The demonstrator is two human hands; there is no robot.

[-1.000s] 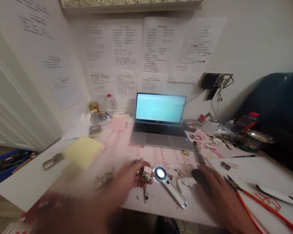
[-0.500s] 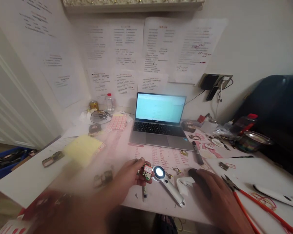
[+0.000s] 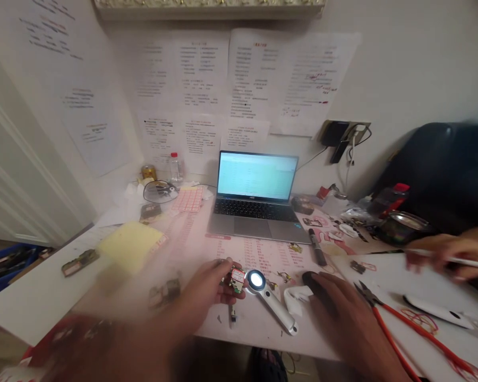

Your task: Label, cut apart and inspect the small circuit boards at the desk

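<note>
My left hand (image 3: pixel 213 286) is closed round a small circuit board (image 3: pixel 238 280) with a red-edged white label, held up between thumb and fingers. Just right of the board lies a lit magnifying glass (image 3: pixel 271 301) with a white handle. Over a black computer mouse (image 3: pixel 310 279) rests my right hand (image 3: pixel 348 313), its fingers wrapped on it and hiding most of it. A crumpled white tissue (image 3: pixel 297 298) lies between the magnifier and the mouse. Below the board, a small metal-tipped piece (image 3: pixel 233 314) is on the table.
A laptop (image 3: pixel 256 199) stands open at the back. Orange-handled pliers (image 3: pixel 398 318) and a white-handled tool (image 3: pixel 438 312) lie right. Another person's hand (image 3: pixel 450 254) holds a thin white stick there. A black marker (image 3: pixel 317 247) lies nearby; yellow paper (image 3: pixel 129 241) and a circuit board (image 3: pixel 80 262) are left.
Another person's hand with a white stick has come in at the right edge. The view has shifted slightly; my left hand still holds the circuit board and my right stays on the mouse.
</note>
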